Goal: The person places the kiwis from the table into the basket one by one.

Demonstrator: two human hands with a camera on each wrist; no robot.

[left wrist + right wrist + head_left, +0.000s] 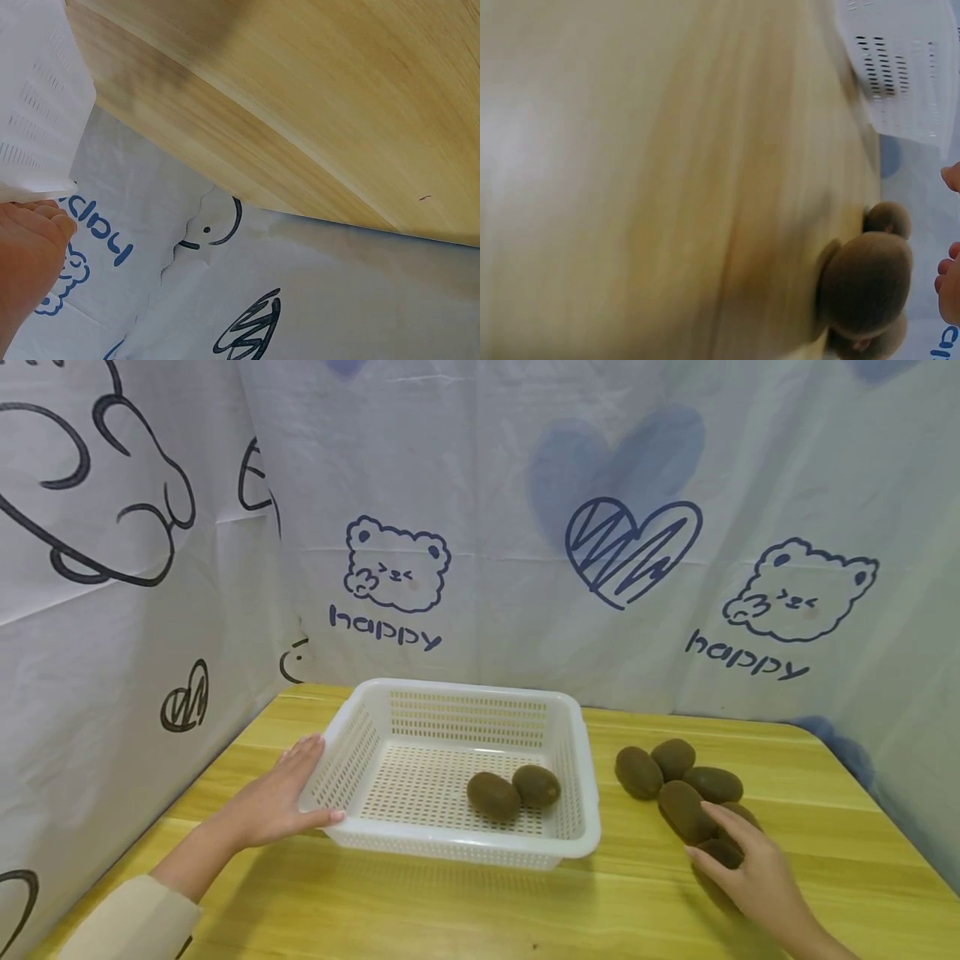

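A white perforated plastic basket (pixel 465 842) stands on the table with two brown kiwis (pixel 493 797) inside, toward its right end. My left hand (pixel 277 797) holds the basket at its front left corner, thumb over the front rim and fingers along the left rim. The left wrist view shows those fingertips at the basket's rim (pixel 41 187). To the right of the basket lies a cluster of several kiwis (pixel 681 810). Over the cluster's near side reaches my right hand (pixel 761 877), thumb and fingers spread around a kiwi (pixel 722 852) that they partly hide.
The wooden table (pixel 375 910) carries the basket and the loose kiwis. Behind it and along the left hangs a white cloth (pixel 510 610) printed with hearts, bears and the word "happy". The table's right edge slants away beyond the kiwis.
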